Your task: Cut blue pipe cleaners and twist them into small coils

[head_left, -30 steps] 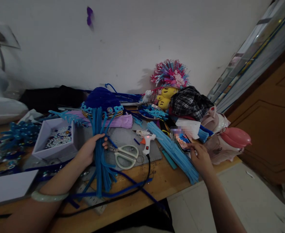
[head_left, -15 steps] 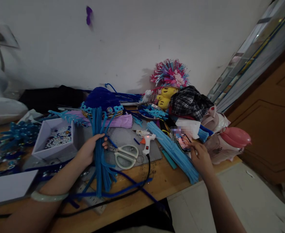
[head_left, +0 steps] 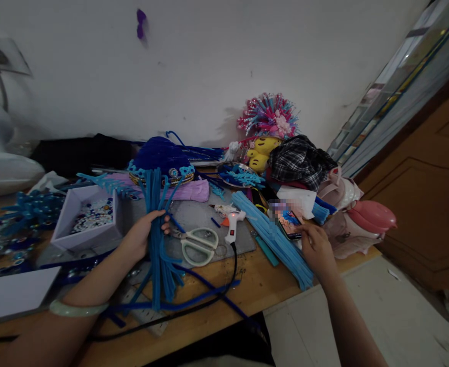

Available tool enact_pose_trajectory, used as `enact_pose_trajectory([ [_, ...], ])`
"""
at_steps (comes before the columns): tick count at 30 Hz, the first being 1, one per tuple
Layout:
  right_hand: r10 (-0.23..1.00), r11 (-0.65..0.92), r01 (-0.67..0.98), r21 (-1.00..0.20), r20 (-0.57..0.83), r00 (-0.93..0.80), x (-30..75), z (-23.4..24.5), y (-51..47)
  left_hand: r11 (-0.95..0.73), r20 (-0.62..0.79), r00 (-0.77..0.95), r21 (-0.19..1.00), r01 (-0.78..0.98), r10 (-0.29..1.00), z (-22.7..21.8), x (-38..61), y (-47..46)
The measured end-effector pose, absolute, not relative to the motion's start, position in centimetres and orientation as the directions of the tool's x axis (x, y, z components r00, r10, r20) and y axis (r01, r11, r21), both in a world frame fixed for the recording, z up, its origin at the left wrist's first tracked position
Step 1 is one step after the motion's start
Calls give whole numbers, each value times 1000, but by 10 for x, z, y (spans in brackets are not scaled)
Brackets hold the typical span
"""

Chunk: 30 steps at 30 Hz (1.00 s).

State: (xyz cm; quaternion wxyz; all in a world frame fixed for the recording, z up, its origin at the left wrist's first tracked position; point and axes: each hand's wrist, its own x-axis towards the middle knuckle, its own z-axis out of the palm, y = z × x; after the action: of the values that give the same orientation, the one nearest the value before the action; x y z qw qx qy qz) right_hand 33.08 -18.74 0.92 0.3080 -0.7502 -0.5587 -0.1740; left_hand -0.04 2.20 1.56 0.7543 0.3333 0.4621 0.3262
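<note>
My left hand [head_left: 148, 232] is wrapped round a bundle of blue chenille stems [head_left: 157, 275], held upright over the table with the lower ends splayed. Just right of it lie scissors with pale handles [head_left: 199, 247] and a white glue gun [head_left: 234, 224] with a lit red light. My right hand [head_left: 316, 250] has its fingers curled together, with a fingertip at the right side of a smartphone [head_left: 290, 224] that shows a picture. A long bundle of light blue chenille stems [head_left: 273, 244] lies beside the phone. Behind my left hand sits a dark blue beaded headpiece [head_left: 161, 158].
A white box of beads [head_left: 61, 224] stands at left, near blue beaded ornaments [head_left: 33, 209]. The glue gun's black cable [head_left: 193, 312] crosses the front. At right are a plaid cloth [head_left: 300, 160] and a pink bag [head_left: 346, 237]. A round tray [head_left: 224, 178] holds blue pieces.
The picture on the smartphone screen has changed from pinkish to bluer. My right hand has shifted very slightly; my left hand still holds the bundle in the same place.
</note>
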Motion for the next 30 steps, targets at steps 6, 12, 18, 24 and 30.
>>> enact_pose_trajectory([
  [6, 750, -185, 948, -258, 587, 306, 331, 9, -188, 565, -477, 362, 803, -191, 801, 14, -1, 22],
  [12, 747, -182, 950, -255, 593, 302, 331, 10, -187, 558, -472, 351, 805, -201, 809, 16, 0, 23],
  [18, 747, -177, 951, -254, 595, 298, 329, 11, -187, 581, -504, 331, 791, -193, 797, 21, 1, 20],
  [24, 745, -177, 952, -250, 598, 295, 330, 10, -187, 584, -508, 337, 791, -182, 793, 22, 1, 19],
  [30, 750, -173, 954, -244, 595, 288, 330, 10, -186, 581, -504, 335, 791, -192, 796, 19, 0, 21],
])
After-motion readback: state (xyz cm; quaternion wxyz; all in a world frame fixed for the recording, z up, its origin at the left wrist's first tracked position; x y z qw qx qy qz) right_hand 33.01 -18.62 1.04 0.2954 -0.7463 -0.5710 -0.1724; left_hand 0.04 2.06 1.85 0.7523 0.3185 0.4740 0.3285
